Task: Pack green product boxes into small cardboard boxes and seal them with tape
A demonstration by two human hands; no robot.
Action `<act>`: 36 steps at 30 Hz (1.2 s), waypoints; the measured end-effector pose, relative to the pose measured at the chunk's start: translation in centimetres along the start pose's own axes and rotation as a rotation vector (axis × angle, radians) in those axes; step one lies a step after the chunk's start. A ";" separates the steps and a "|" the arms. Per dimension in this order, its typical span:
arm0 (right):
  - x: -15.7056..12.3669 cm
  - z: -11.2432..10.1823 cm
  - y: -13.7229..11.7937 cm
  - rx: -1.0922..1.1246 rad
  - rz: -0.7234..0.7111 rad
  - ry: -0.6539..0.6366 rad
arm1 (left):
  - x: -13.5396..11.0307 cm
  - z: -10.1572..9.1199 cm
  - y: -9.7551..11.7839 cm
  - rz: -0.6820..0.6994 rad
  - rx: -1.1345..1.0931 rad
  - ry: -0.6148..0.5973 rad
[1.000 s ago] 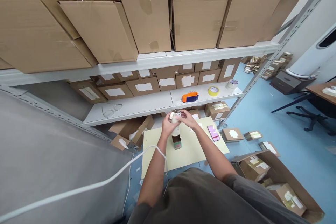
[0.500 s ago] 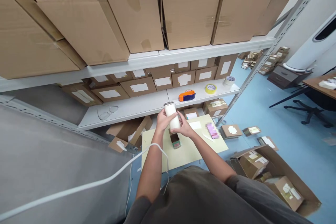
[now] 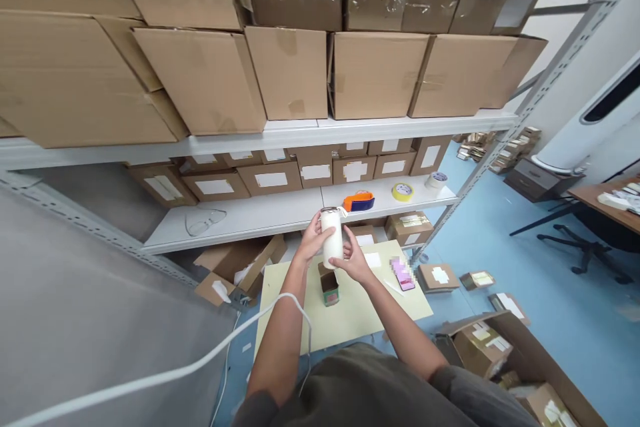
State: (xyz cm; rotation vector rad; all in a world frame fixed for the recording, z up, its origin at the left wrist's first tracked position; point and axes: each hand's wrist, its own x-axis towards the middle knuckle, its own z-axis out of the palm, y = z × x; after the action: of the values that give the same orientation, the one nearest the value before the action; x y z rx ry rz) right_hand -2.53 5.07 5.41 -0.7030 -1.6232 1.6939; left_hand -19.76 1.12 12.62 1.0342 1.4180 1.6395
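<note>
Between my two hands stands a white tumbler [image 3: 331, 240] with a metallic rim and a small white loop at its top right. My left hand [image 3: 313, 241] is closed around its left side, thumb across the front. My right hand [image 3: 356, 263] grips its lower right side, the thumb near the base. Just below sits a small green and brown box [image 3: 330, 289], its top open and its inside dark. It rests on a pale yellow board [image 3: 360, 310]. A pink phone [image 3: 403, 273], partly pixelated, lies on the board's right side.
On the shelf [image 3: 280, 209] ahead are an orange and blue tape dispenser [image 3: 359, 201], a yellow tape roll [image 3: 402, 191] and glasses [image 3: 205, 221]. A white cable [image 3: 200, 355] crosses at left. An open carton [image 3: 240, 267] stands left, a large box [image 3: 560, 340] right.
The view has tilted upward, showing more of the upper shelf. The tumbler is now more upright in both hands, and a white loop shows beside its top.
</note>
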 end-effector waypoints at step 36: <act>-0.5 2.3 3.9 -0.398 -0.002 0.219 | -1.0 1.3 1.0 -0.002 0.738 0.284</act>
State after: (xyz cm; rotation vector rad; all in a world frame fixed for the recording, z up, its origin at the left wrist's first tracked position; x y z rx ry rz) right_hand -4.40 3.28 1.66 -1.0385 -1.8155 1.2492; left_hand -18.22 0.60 13.62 1.2078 2.3090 1.3035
